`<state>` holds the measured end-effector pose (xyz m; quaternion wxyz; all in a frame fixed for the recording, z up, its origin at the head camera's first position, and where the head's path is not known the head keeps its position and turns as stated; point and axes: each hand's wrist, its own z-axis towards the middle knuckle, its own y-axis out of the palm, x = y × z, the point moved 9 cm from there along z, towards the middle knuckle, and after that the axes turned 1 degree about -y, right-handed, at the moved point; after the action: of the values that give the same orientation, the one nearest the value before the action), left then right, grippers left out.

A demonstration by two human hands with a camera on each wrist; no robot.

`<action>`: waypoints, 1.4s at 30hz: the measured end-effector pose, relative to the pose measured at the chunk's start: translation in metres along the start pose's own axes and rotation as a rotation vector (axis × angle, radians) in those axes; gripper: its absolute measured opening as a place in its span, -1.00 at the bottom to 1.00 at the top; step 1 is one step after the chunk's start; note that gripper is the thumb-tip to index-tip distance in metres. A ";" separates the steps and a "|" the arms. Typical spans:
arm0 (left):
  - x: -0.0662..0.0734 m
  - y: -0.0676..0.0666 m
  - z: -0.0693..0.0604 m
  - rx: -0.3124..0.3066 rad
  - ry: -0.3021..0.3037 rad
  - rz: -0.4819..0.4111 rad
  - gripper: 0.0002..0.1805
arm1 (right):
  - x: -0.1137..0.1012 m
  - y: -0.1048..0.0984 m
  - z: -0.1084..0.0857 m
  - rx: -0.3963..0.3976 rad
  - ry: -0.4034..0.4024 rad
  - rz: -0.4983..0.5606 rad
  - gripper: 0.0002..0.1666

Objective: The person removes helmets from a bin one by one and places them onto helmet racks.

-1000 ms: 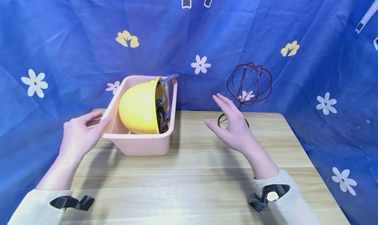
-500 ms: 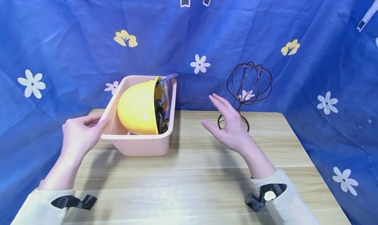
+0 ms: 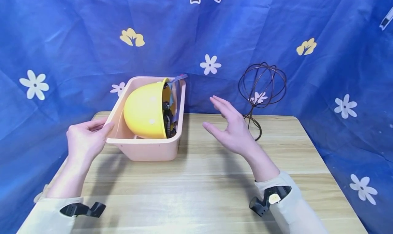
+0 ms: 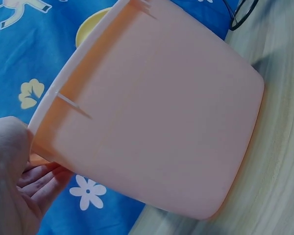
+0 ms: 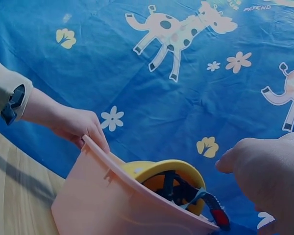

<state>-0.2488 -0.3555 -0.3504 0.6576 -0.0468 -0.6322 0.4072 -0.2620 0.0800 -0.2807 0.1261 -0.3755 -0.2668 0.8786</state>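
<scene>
A pink bin [image 3: 150,150] stands at the left back of the table, and a yellow helmet [image 3: 142,111] lies on its side within it, black straps facing right. My left hand [image 3: 87,138] pinches the bin's left rim between thumb and fingers; the left wrist view shows this hand [image 4: 14,181] at the corner of the bin [image 4: 157,107]. In the air between the bin and a dark wire stand [image 3: 262,85], my right hand [image 3: 234,130] holds nothing, its fingers extended and thumb apart. A strap with a red part [image 5: 219,215] hangs over the bin's edge in the right wrist view.
The wire stand, with a round cage top, is at the right back, its base partly behind my right hand. A blue cloth [image 3: 165,32] with flowers surrounds the wooden table [image 3: 184,193] at the back and sides.
My right hand has moved left, away from the wire stand and towards the bin. The left hand keeps its hold on the rim. The head view has shifted slightly.
</scene>
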 end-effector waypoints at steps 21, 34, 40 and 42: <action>-0.008 -0.002 -0.003 0.001 -0.045 -0.008 -0.46 | -0.010 0.043 0.040 -0.076 0.071 0.238 -0.36; -0.007 0.000 -0.004 -0.014 -0.065 -0.045 -0.44 | 0.011 0.074 0.065 -0.137 0.259 0.396 -0.40; -0.006 0.002 -0.003 -0.011 -0.056 -0.048 -0.43 | 0.020 0.083 0.075 -0.125 0.300 0.457 -0.47; -0.006 0.002 -0.003 -0.010 -0.055 -0.053 -0.43 | 0.024 0.088 0.077 -0.132 0.341 0.539 -0.49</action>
<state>-0.2464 -0.3563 -0.3570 0.6501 -0.0222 -0.6532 0.3875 -0.3361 -0.0118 -0.3000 -0.0930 -0.5817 -0.1891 0.7857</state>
